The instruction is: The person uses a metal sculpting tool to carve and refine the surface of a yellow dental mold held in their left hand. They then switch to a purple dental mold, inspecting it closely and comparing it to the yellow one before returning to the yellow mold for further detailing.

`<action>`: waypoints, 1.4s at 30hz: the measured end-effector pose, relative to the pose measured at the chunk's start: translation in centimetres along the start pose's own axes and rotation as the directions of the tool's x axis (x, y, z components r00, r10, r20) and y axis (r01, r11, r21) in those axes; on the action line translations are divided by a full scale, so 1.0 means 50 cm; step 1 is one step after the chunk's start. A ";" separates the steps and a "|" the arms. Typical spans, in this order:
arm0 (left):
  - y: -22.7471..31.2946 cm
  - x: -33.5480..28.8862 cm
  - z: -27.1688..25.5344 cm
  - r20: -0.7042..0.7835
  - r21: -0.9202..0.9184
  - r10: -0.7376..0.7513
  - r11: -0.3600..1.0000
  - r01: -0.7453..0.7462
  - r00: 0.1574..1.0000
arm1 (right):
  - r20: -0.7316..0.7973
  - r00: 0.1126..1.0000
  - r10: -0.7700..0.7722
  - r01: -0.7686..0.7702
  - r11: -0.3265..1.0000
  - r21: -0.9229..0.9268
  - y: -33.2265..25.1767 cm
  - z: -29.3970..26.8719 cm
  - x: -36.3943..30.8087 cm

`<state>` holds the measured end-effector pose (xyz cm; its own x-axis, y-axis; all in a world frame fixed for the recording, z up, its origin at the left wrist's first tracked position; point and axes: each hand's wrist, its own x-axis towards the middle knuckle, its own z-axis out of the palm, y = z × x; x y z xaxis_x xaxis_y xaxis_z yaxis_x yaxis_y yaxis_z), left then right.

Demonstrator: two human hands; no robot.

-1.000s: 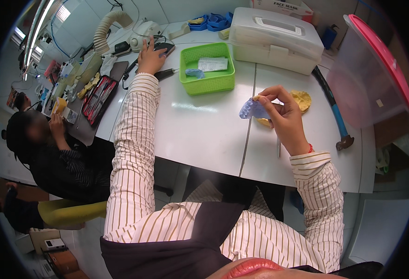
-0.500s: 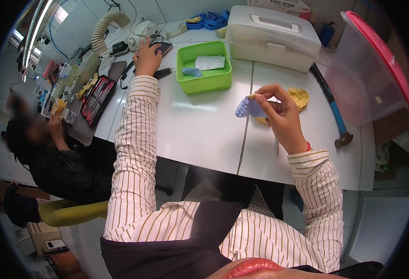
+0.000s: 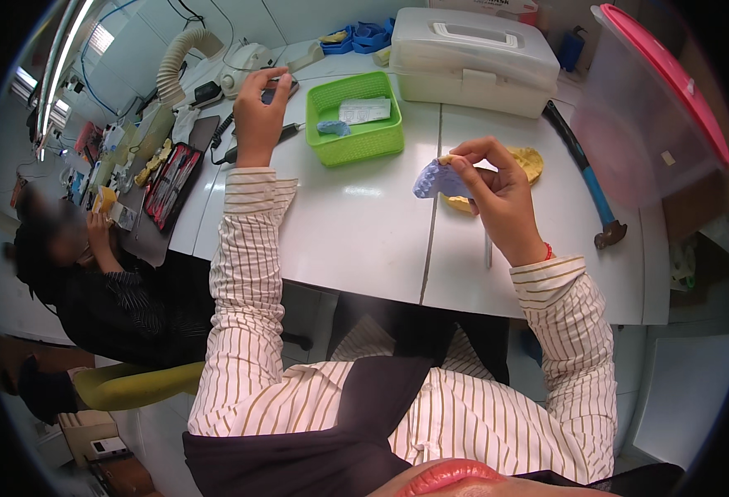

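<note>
My right hand (image 3: pixel 497 195) pinches a lavender-blue dental cast (image 3: pixel 443 180) between thumb and fingers, raised over the white table. A row of teeth shows along its left side. Beneath and behind that hand lie yellow dental casts (image 3: pixel 531 164), partly covered by it. My left hand (image 3: pixel 261 116) is up near the white control box (image 3: pixel 244 66), fingers curved and thumb apart, with nothing visible in it. A dark phone-like slab (image 3: pixel 278 89) lies behind its fingers. Beside its wrist rests a black corded handpiece (image 3: pixel 290 131).
A green basket (image 3: pixel 354 149) holds a blue piece and a paper slip. A clear toolbox (image 3: pixel 472 66), blue trays (image 3: pixel 371 37), a hammer (image 3: pixel 600 195) and a pink-lidded bin (image 3: pixel 629 124) stand around. To the left, a co-worker (image 3: pixel 91 273) sits by a tool case (image 3: pixel 174 186).
My left hand has lifted off the control box area and drawn back toward me, its fingers curling. The right hand still holds the blue cast, shifted slightly. The view has tilted a little.
</note>
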<state>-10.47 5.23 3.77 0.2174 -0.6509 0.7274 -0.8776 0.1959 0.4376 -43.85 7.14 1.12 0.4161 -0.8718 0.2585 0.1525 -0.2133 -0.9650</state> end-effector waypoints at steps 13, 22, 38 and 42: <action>0.297 -0.136 0.087 0.840 -0.534 0.093 0.319 0.783 0.535 | -0.076 0.961 -0.267 0.242 0.939 -0.245 0.018 -0.020 0.009; 0.296 -0.163 0.075 0.636 -0.755 0.171 0.340 0.561 0.752 | 0.108 0.785 -0.610 0.581 0.665 -0.469 -0.008 -0.023 0.005; 0.277 -0.188 0.077 0.333 -0.816 0.391 0.575 0.055 0.858 | 0.202 0.829 -0.522 0.553 0.708 -0.440 -0.023 -0.040 -0.036; 0.280 -0.183 0.071 0.324 -0.814 0.413 0.580 0.029 0.851 | 0.213 0.807 -0.551 0.588 0.709 -0.391 -0.023 -0.039 -0.033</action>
<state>-26.25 11.35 1.36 -0.3155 -0.7110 0.6284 -0.1554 0.6920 0.7050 -46.47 7.97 1.70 0.4423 -0.4918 0.7500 0.0024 -0.8356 -0.5493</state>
